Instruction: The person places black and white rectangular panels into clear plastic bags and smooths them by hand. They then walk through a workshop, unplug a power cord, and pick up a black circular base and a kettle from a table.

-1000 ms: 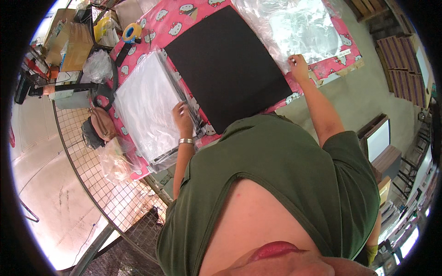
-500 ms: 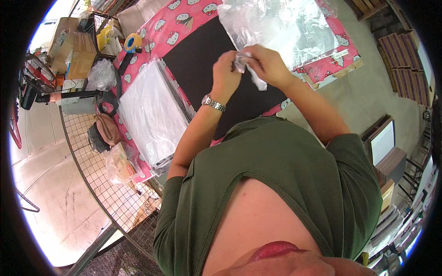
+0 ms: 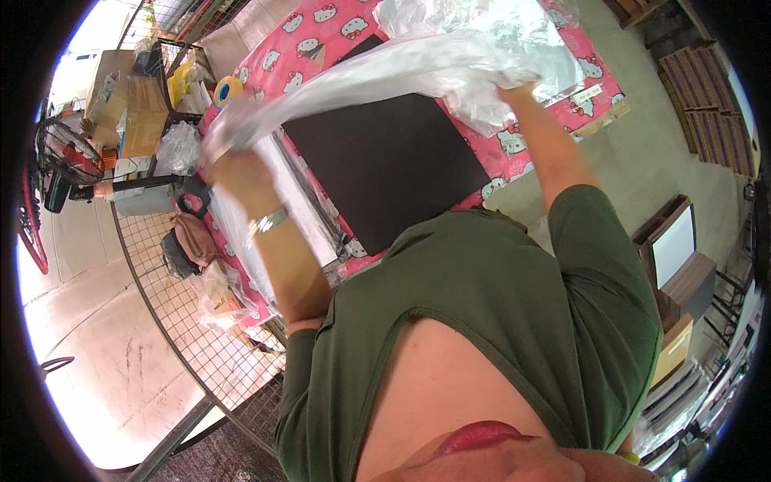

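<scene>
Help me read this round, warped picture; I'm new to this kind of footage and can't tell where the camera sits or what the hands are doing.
The camera is worn on a person's head and looks down, so its wide lens bends straight edges and you see the person's own green shirt below. No machine is here, only two bare hands. The left hand, with a silver wrist bracelet, and the right hand are spread apart, and each grips one end of a clear crinkled plastic bag, stretched in the air between them. Below lies a table with a pink cartoon-print cover. On it rest a flat black square board, a stack of white sheets in clear wrap on the left, and more clear plastic bags at the far side. A roll of yellow tape sits near the far left corner.
</scene>
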`<state>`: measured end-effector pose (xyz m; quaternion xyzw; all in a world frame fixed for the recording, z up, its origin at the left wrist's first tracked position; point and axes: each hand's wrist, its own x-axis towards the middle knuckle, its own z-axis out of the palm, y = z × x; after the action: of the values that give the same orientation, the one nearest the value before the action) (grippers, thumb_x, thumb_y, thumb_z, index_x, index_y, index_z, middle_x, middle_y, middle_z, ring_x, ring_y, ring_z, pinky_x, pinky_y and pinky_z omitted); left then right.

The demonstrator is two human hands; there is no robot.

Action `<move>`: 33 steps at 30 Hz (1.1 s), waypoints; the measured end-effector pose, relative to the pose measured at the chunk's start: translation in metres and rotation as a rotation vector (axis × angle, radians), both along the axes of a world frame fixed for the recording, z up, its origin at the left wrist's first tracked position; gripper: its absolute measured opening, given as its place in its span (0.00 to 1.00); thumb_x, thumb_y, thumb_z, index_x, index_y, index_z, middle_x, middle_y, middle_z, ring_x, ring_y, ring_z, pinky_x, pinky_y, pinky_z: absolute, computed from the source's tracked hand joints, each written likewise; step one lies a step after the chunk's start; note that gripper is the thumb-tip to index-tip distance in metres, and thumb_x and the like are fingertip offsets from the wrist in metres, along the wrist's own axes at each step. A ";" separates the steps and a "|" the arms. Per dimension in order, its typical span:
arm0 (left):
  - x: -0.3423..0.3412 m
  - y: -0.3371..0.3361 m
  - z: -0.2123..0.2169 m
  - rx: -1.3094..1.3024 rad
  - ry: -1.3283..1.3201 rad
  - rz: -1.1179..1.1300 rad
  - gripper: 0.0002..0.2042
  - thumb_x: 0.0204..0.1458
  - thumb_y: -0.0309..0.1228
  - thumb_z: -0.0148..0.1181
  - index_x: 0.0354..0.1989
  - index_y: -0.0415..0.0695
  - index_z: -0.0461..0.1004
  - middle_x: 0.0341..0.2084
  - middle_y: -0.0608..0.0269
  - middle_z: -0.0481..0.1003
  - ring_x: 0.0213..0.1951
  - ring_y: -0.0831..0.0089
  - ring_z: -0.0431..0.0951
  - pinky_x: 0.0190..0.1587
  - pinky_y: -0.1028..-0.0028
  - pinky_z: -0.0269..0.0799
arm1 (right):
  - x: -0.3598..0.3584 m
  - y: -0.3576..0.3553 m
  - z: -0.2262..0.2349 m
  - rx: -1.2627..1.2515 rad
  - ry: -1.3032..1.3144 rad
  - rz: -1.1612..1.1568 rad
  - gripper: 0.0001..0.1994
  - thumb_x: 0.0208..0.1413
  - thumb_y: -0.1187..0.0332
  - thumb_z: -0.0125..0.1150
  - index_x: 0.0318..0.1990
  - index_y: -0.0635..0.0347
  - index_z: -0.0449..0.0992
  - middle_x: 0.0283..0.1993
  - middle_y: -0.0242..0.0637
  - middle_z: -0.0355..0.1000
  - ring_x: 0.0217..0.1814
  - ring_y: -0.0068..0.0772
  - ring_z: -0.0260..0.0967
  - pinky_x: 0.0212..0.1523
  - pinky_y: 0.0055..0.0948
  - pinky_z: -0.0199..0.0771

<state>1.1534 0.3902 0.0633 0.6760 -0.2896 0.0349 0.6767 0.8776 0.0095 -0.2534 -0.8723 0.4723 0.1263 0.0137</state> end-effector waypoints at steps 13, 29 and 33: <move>-0.124 -0.007 0.051 0.263 -0.064 0.048 0.13 0.41 0.20 0.59 0.38 0.34 0.72 0.36 0.63 0.73 0.32 0.80 0.70 0.37 0.81 0.65 | 0.039 0.166 0.329 0.676 -1.321 0.653 0.35 0.38 0.65 0.68 0.57 0.58 0.60 0.57 0.41 0.61 0.56 0.32 0.61 0.55 0.30 0.57; -0.105 0.020 0.025 -0.359 0.389 -0.272 0.07 0.44 0.16 0.52 0.28 0.40 0.62 0.30 0.54 0.72 0.33 0.74 0.72 0.37 0.77 0.68 | 0.093 0.229 0.325 1.145 -1.457 0.376 0.10 0.50 0.66 0.59 0.27 0.65 0.72 0.18 0.29 0.65 0.20 0.18 0.58 0.24 0.22 0.61; -0.107 0.036 0.024 -0.251 0.485 -0.355 0.10 0.45 0.16 0.55 0.33 0.41 0.63 0.28 0.61 0.71 0.32 0.77 0.71 0.37 0.76 0.68 | 0.108 0.221 0.327 0.755 -1.383 0.522 0.10 0.50 0.66 0.59 0.26 0.66 0.73 0.20 0.26 0.66 0.20 0.16 0.58 0.23 0.20 0.60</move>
<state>1.0460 0.4261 0.0876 0.5150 -0.2266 -0.2102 0.7995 0.9852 0.2301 0.0736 -0.7713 0.0657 -0.2894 0.5630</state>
